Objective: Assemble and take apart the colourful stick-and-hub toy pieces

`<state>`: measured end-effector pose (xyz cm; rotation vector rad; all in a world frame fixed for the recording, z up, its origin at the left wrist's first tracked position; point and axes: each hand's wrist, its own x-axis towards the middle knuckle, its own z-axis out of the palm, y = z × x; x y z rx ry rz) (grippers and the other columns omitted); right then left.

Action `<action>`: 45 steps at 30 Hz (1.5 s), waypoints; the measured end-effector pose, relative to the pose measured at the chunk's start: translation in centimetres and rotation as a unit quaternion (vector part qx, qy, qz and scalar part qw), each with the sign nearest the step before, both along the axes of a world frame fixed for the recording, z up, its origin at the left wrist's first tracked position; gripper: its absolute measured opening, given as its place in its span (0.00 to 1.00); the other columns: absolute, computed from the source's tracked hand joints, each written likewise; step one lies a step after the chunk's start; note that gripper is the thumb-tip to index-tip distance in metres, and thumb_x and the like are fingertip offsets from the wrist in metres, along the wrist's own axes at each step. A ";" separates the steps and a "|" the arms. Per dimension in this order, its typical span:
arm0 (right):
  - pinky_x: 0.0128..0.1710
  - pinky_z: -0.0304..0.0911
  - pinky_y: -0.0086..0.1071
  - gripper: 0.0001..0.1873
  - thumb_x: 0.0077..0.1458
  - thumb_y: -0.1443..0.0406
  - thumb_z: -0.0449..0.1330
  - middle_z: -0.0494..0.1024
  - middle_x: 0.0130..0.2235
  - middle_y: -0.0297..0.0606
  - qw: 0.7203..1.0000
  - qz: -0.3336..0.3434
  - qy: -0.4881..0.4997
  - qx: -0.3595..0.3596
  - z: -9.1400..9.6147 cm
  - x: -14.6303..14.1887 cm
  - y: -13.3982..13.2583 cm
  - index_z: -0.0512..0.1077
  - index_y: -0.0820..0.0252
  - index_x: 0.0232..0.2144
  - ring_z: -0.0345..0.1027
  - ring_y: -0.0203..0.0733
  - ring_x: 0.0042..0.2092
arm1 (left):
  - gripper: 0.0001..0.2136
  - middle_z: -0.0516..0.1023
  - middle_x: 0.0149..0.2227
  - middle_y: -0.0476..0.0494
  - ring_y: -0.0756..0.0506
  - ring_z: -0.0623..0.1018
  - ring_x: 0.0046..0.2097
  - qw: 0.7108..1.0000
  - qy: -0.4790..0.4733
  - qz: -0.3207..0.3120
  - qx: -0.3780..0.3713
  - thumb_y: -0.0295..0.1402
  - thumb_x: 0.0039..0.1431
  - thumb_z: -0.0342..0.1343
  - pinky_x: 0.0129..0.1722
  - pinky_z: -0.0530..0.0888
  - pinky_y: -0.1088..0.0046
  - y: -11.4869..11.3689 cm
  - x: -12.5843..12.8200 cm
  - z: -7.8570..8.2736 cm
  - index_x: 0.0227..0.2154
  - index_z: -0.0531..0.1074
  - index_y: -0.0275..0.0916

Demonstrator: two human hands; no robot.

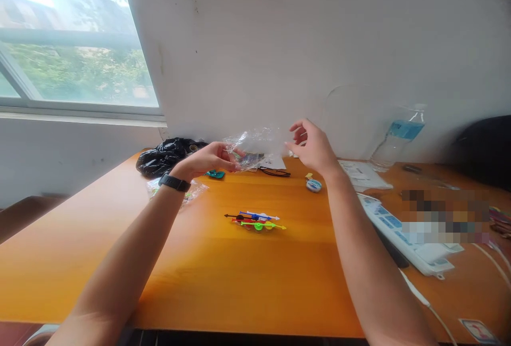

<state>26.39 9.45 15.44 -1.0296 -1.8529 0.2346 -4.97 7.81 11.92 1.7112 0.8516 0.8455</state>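
A clear plastic bag [251, 146] is held up over the table [199, 271], pinched in the left hand [211, 159]. The right hand [311, 146] hovers beside it, fingers spread, empty. Coloured sticks [255, 221] already lie on the table below; the bag's contents are unclear.

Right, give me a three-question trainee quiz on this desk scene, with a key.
1. True or false: the left hand grips the clear plastic bag.
2. Which lies nearest the middle of the orange table? A) the water bottle B) the coloured plastic sticks C) the black bag
3. Fill in: the right hand is open, beside the clear bag, and holds ____.

Key: 1 true; 2 B; 3 nothing.
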 end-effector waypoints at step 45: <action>0.60 0.71 0.52 0.28 0.59 0.46 0.65 0.79 0.59 0.43 0.885 0.360 0.119 -0.270 1.3 -3.0 -4.5 0.77 0.51 0.56 0.70 0.56 0.64 | 0.14 0.84 0.36 0.41 0.46 0.81 0.38 0.982 -0.021 0.115 0.146 0.44 0.59 0.69 0.37 0.78 0.74 -2.7 1.1 2.9 0.40 0.83 0.39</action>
